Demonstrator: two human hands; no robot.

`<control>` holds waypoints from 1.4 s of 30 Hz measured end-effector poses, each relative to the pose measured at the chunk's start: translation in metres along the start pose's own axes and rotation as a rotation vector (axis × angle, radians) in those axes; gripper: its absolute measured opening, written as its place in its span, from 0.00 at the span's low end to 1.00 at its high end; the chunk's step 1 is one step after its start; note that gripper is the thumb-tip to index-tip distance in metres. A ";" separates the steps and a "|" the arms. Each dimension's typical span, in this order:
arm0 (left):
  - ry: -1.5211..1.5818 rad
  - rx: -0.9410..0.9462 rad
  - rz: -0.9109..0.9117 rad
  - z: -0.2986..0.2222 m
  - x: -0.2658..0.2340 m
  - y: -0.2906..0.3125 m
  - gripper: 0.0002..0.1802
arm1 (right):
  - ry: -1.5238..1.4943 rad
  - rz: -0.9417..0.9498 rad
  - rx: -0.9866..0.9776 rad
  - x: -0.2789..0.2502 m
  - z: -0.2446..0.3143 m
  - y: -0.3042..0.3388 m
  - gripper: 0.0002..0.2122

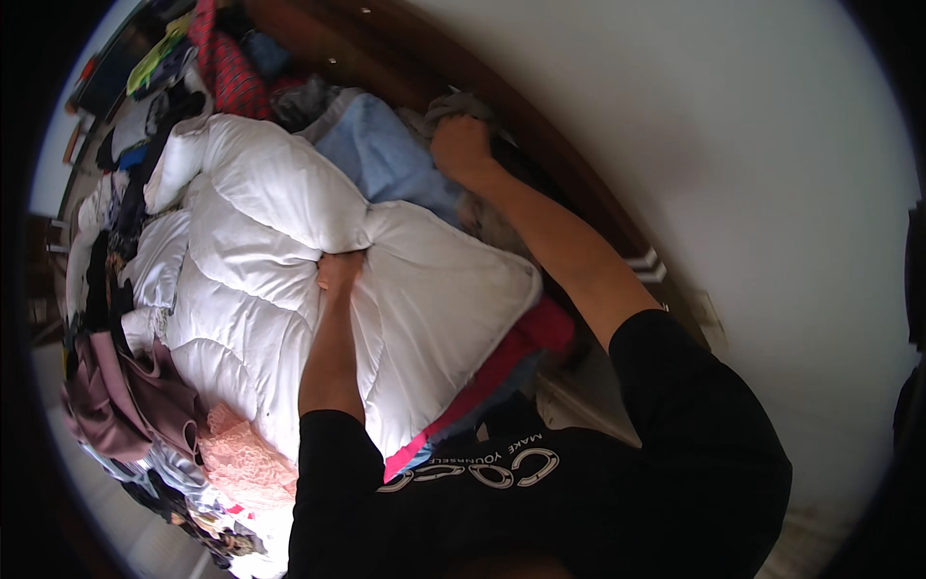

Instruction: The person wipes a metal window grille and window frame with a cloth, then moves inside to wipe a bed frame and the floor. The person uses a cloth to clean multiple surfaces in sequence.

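Observation:
A thick white quilt (pixel 270 183) lies spread over a heap of clothes and bedding, puffed and creased. My left hand (pixel 340 270) is closed at the quilt's middle, where deep folds run together beside it, and part of the fingers sinks out of sight in the fabric. Farther off to the right, my right hand (pixel 461 147) is closed on a dark grey cloth (pixel 461 104), which bunches up beyond the knuckles. Between the quilt and my right arm lies a light blue blanket (pixel 376 145). A red cloth (pixel 521 343) shows beneath the quilt's near right edge.
A dark brown wooden board (pixel 424 53) runs along the far right side, against a pale wall (pixel 704 125). Red plaid fabric (pixel 231 82) lies at the far end. Mauve cloth (pixel 130 391) and pink lace (pixel 241 458) lie at the left among piled clothes.

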State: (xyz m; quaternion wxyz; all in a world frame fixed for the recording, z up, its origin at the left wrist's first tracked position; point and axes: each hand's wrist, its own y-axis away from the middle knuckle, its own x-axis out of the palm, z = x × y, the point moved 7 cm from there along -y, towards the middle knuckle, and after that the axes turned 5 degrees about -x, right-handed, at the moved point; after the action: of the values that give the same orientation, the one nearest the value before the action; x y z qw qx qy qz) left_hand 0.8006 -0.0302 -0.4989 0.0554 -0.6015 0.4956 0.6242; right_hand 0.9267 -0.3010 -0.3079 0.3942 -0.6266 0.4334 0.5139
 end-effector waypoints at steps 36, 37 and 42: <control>-0.632 1.828 -0.105 -0.115 0.246 0.454 0.16 | -1.010 -0.061 1.435 0.092 -0.077 0.782 0.21; -0.661 1.849 -0.177 -0.110 0.256 0.451 0.17 | -0.939 -0.052 1.422 0.091 -0.071 0.789 0.21; -0.650 1.600 0.077 -0.073 0.287 0.362 0.16 | -0.968 -0.146 1.313 0.038 -0.066 0.733 0.25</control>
State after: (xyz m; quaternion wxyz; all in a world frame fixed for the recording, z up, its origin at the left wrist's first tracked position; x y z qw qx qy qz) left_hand 0.5334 -0.4136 -0.5150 0.5800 -0.1559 0.7657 0.2300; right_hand 0.2553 -0.5982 -0.3708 0.8568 -0.0036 0.3861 0.3419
